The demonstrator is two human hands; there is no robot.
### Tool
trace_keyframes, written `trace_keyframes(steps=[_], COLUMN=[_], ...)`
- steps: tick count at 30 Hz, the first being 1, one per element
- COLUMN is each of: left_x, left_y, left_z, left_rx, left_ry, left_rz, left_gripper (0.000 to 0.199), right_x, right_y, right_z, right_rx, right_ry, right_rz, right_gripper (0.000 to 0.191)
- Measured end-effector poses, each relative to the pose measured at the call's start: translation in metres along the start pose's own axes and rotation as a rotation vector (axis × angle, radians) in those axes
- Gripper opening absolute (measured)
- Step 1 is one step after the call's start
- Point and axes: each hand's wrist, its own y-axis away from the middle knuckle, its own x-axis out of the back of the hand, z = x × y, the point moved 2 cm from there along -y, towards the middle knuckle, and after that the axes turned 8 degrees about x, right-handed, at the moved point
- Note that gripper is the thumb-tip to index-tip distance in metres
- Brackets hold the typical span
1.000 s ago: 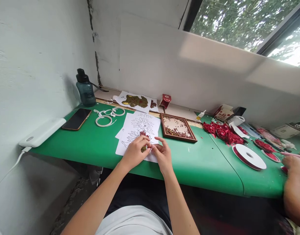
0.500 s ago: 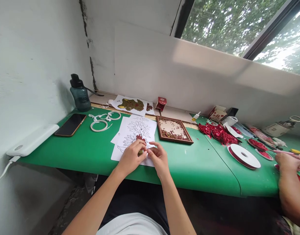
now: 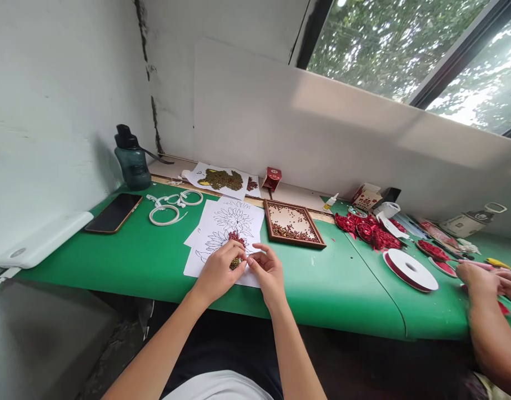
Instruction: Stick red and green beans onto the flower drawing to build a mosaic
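Note:
A white sheet with a printed flower outline lies on the green table. Small red beans cover part of the drawing, and a patch of green beans shows beneath my fingers. My left hand bends over the lower part of the sheet, its thumb and fingertips pinched together. Close beside it, my right hand also pinches thumb against fingertip, nearly touching the left. Whatever sits between the fingertips is too small to make out. Right of the sheet, a brown-framed tray holds loose red and greenish beans.
Behind the sheet lie a bean-covered picture and a red box. White cables, a phone and a bottle are leftward. A ribbon spool stands rightward, near another person's hands.
The view has shifted slightly, moving the table things a little left. My hands stay together over the sheet in almost the same pinch. The other person's hands have moved slightly left.

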Motion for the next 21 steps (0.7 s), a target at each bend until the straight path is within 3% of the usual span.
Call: trace_keyframes(steps=[21], left_x=[0.0001], left_y=[0.001], left_z=[-0.0002], left_rx=[-0.05], left_ry=[-0.065], left_rz=[0.025], left_gripper=[0.005], right_x=[-0.0008], right_y=[-0.0005], right_z=[-0.0011], right_rx=[0.031], right_ry=[0.023], right_rz=[-0.001], right_gripper=[0.05])
